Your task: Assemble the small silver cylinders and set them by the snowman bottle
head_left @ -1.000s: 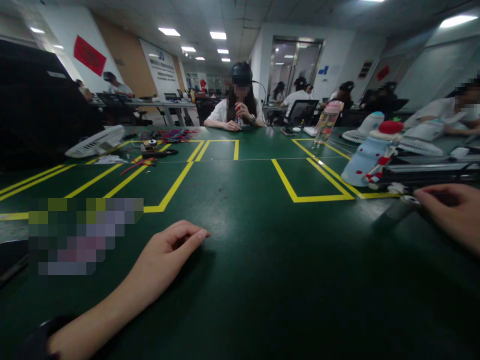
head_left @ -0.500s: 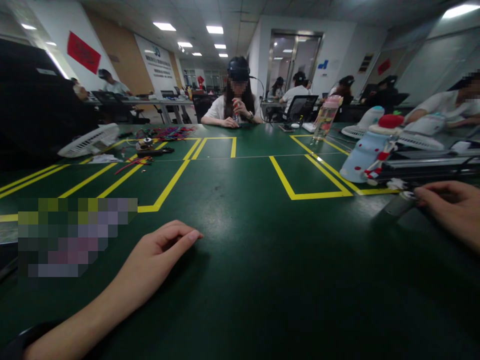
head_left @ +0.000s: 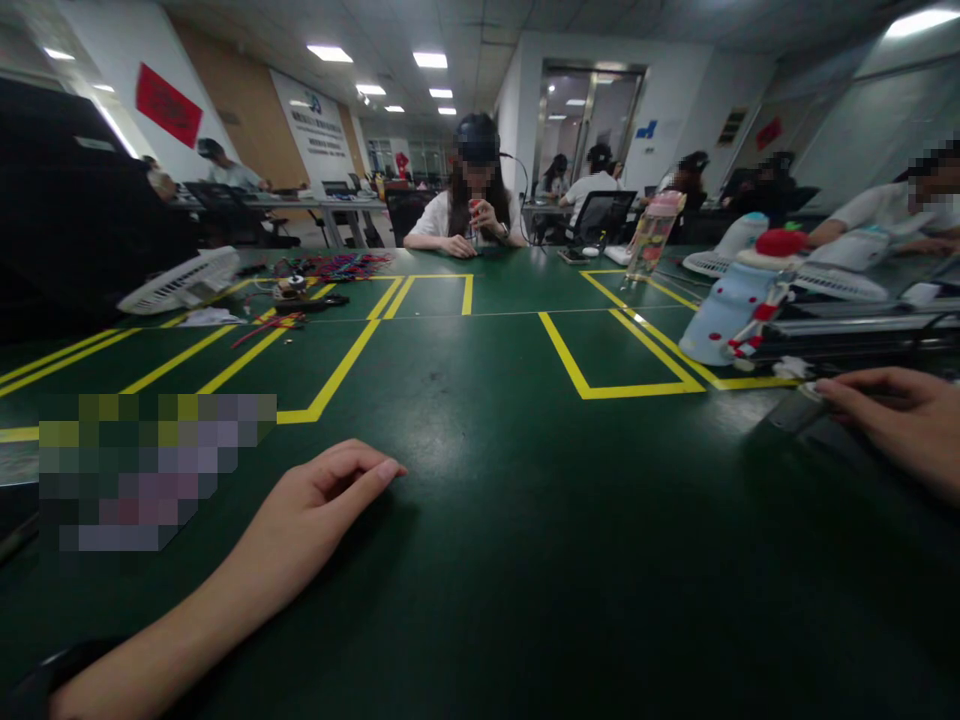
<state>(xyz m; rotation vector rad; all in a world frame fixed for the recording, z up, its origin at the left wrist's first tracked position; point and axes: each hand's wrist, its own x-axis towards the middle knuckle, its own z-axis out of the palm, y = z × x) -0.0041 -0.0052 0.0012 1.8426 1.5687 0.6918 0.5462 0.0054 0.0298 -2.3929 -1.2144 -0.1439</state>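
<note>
My left hand (head_left: 330,495) rests over the green table (head_left: 480,560), fingers curled together and thumb pressed against the index finger; nothing shows between them. At the right edge, the thumb and fingers of my right hand (head_left: 892,415) close on the top of a small clear jar (head_left: 786,412). The jar looks tilted near the picture's edge, and its contents are too dark to make out. Just behind it is a small crumpled white thing (head_left: 793,368). A light-blue snowman-shaped bottle (head_left: 716,315) with a red top stands beyond my right hand.
Yellow tape (head_left: 637,392) marks boxes on the tabletop. Coloured wires (head_left: 349,265) and a white fan (head_left: 184,280) lie at the far left. A clear bottle with a pink lid (head_left: 654,240) stands at the back right. Opposite sits a person (head_left: 465,215), one hand raised.
My right hand has shifted slightly left, and the jar's top with it. My left hand stays where it was.
</note>
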